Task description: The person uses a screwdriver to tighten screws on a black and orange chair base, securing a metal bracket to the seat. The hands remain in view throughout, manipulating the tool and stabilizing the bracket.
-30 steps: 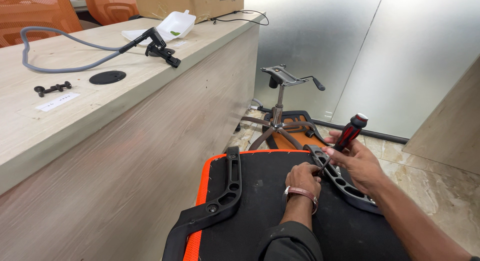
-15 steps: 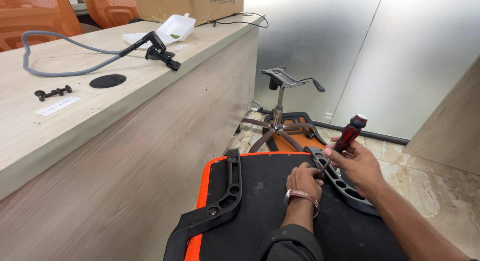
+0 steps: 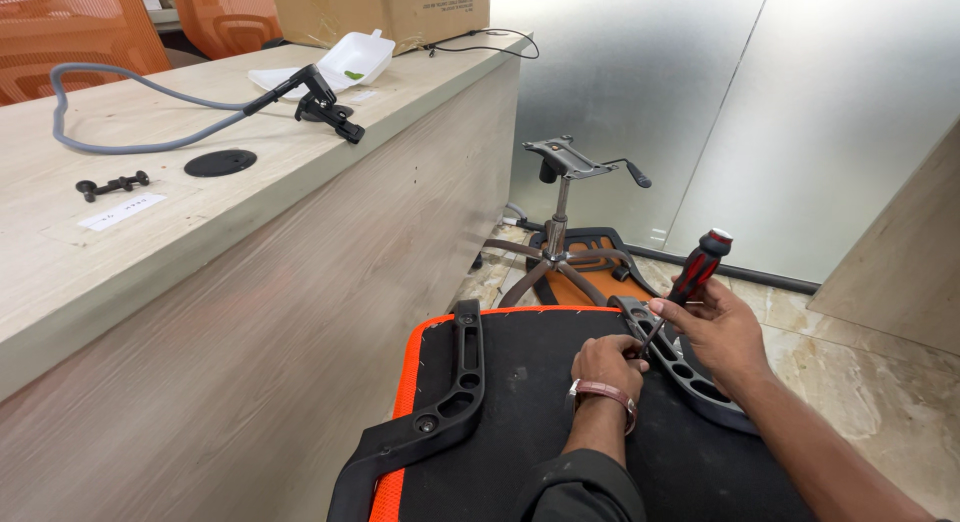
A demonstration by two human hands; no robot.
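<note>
The left hand (image 3: pixel 606 362) is curled with fingertips pinched at the screwdriver (image 3: pixel 688 282) tip, resting on the black seat underside (image 3: pixel 530 402). Just right, the right hand (image 3: pixel 722 329) wraps closed around the red-and-black handle, above the grey armrest bracket (image 3: pixel 690 377).

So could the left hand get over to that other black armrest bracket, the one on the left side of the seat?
Probably yes. The left hand rests on the black seat underside, and only bare seat lies between it and the left armrest bracket. It would have to leave the screwdriver tip, which the right hand holds.
</note>
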